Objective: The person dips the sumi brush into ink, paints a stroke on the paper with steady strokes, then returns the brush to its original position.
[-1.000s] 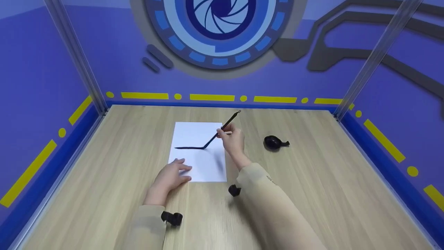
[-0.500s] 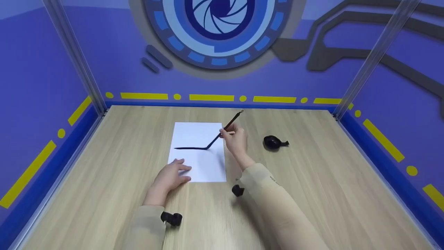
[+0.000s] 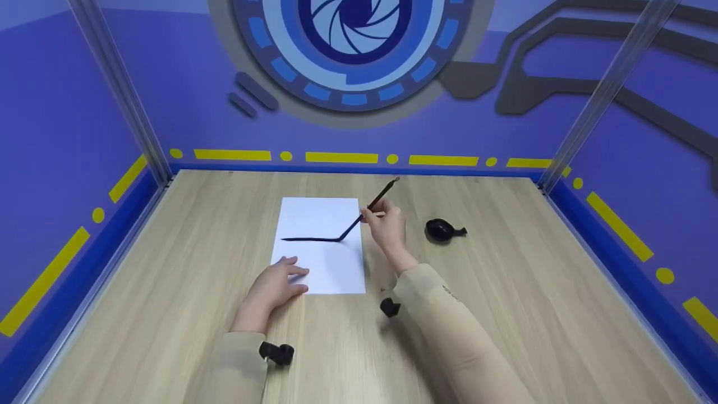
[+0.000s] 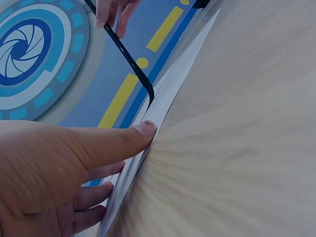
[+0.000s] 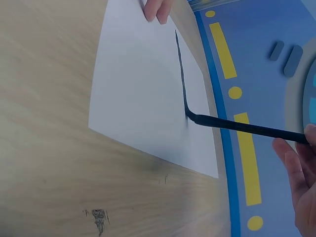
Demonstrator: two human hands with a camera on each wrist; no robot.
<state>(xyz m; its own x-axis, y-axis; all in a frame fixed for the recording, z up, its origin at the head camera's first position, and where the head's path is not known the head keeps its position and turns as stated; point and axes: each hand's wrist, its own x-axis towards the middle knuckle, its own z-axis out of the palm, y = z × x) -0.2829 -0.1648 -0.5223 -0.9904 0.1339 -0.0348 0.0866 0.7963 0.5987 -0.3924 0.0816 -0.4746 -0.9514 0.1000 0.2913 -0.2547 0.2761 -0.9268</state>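
Apparently mid-stroke on 1 black line (image 3: 308, 239): my R hand (image 3: 388, 227) pinches the brush (image 3: 383, 194), bent tip on the paper (image 3: 336, 275); L hand (image 3: 275, 285) rests spread on its near-L corner. Next prob. needs even pressure.

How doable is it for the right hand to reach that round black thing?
Likely yes: nothing visible stands between the right hand and the round black thing, though that hand holds the brush.

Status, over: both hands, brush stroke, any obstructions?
Right hand pinching brush, touching paper. Left hand on paper's near-left corner. Black line partway across. No obstruction seen; round black object right of paper.
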